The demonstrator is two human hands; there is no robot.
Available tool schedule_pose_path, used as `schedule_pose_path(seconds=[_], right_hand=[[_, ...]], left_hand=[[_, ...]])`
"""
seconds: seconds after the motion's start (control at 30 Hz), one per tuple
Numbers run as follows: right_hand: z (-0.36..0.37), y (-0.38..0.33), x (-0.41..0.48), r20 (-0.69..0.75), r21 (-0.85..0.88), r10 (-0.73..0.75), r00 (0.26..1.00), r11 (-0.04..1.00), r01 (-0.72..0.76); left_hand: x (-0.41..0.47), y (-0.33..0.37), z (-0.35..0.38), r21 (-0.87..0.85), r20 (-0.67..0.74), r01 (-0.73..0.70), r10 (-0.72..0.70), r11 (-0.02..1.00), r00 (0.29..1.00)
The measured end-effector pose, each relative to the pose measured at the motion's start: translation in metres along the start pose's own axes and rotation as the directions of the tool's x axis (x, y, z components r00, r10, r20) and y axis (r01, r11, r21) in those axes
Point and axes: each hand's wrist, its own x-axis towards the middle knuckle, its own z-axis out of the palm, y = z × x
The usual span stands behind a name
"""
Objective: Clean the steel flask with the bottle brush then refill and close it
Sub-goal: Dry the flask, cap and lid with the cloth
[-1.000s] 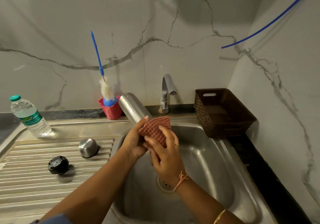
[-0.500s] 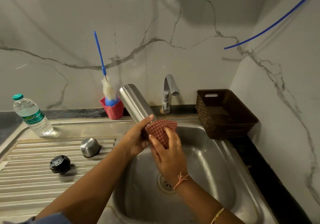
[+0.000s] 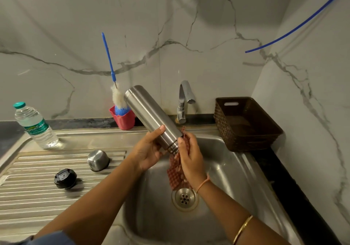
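left: my left hand grips the flask, tilted mouth-down over the sink | right: my right hand holds the cloth at its threaded mouth

head view: 1 camera | faces forward-down | close over sink | wall behind

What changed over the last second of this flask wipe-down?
The checked cloth, wrapped over the lower end of the steel flask before, has come off it and now hangs from the right hand over the sink, baring the threaded neck. The left hand still grips the flask body, tilted mouth-down. Unmoved: steel cap, black stopper, water bottle, bottle brush in its red cup.
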Motion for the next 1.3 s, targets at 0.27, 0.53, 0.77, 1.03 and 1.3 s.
schedule_pose_path(seconds=[0.27,0.53,0.77,1.03,1.3], right_hand=[[0.010,0.026,-0.015,0.182,-0.828,-0.601,0.778,0.333,0.451],[0.004,-0.001,-0.003,0.032,-0.512,-0.530,0.847,0.719,0.469],[0.005,0.003,0.005,0.077,-0.621,-0.388,0.918,0.702,0.349],[-0.031,-0.024,0.026,0.440,-0.140,0.353,0.826,0.935,-0.325],[0.001,-0.031,0.000,0.089,-0.853,0.082,0.993,0.520,0.033]], left_hand=[[-0.003,-0.010,0.004,-0.105,-0.249,-0.029,0.002,0.994,0.968],[-0.008,-0.017,0.006,-0.149,-0.250,-0.014,-0.024,0.989,0.968],[-0.007,-0.014,0.010,-0.064,-0.218,-0.048,0.032,0.997,0.975],[-0.009,-0.011,0.006,-0.018,-0.160,-0.076,0.072,0.997,0.984],[0.000,-0.011,0.011,0.069,-0.230,-0.089,0.102,0.994,0.968]])
